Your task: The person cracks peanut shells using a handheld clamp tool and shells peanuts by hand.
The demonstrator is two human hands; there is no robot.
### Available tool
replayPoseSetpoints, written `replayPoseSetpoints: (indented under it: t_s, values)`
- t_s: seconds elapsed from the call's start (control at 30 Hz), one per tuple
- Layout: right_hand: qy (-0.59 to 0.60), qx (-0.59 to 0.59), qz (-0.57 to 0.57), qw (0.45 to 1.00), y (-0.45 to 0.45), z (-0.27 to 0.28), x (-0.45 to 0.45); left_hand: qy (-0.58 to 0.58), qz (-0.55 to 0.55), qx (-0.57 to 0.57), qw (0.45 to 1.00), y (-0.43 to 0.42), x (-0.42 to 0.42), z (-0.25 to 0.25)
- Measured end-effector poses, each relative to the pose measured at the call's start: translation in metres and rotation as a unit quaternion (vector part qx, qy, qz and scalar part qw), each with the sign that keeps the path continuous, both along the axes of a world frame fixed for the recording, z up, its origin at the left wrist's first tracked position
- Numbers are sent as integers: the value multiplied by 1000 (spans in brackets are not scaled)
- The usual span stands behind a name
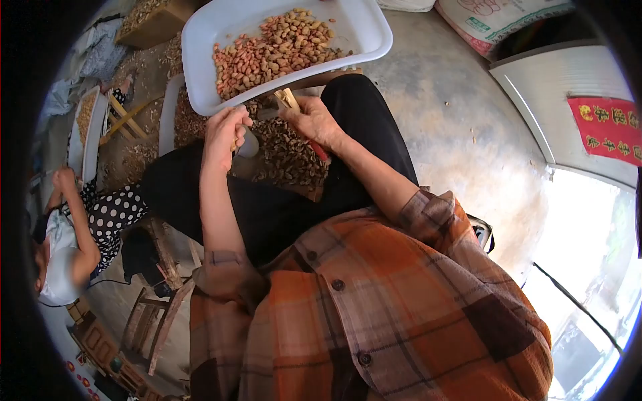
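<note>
My right hand (313,121) is closed around a tool with pale wooden ends (287,99) and a red part (319,150) showing below the palm. Its exact kind is unclear. To the left, my left hand (226,136) is closed with the fingers curled in; whatever it may hold is too small to make out. The hands are apart, just below a white plastic tub (199,73) with many tan and pinkish nuts or kernels (281,50) in it. Dark broken shells (287,152) lie heaped beneath the hands, between my knees.
On the left sits another person (73,234) in polka-dot clothing, hands together, near a second white tub (90,134). A wooden stool (157,314) stands below. Scattered shells cover the floor at upper left. Sacks (495,20) lie at upper right beside a white panel (562,100).
</note>
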State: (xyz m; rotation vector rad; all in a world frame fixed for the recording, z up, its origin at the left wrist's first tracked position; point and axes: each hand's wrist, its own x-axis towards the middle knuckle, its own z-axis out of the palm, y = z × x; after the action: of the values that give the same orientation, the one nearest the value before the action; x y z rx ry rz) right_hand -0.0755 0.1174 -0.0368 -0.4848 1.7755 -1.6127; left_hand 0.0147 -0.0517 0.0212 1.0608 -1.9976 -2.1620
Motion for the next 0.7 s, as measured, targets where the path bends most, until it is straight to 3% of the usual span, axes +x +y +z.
replayPoseSetpoints:
  t_s: [0.13, 0.2, 0.23, 0.33, 0.47, 0.57, 0.6, 0.7]
  values:
    - [-4, 31, 12, 999, -10, -6, 4, -109, -36, -94, 989, -16, 6, -16]
    - [0, 24, 12, 1000, -13, -4, 8, -218, -136, -273, 927, -26, 2, -46]
    - [2, 21, 13, 1000, -16, -4, 8, -269, -184, -355, 876, -30, 0, -66]
    - [-30, 36, -2, 999, -24, -42, 12, -353, -206, -379, 830, -59, -2, -169]
    - [9, 94, 45, 995, -33, -36, 16, -337, -73, -122, 931, -69, -8, -189]
    - [84, 152, 62, 983, -39, -37, 21, -324, -47, -49, 944, -68, 1, -168]
    - [81, 178, 73, 978, -40, -38, 22, -345, -125, -8, 930, -83, 8, -201]
    - [119, 209, 108, 965, -43, -43, 25, -385, -81, -82, 916, -71, 27, -267]
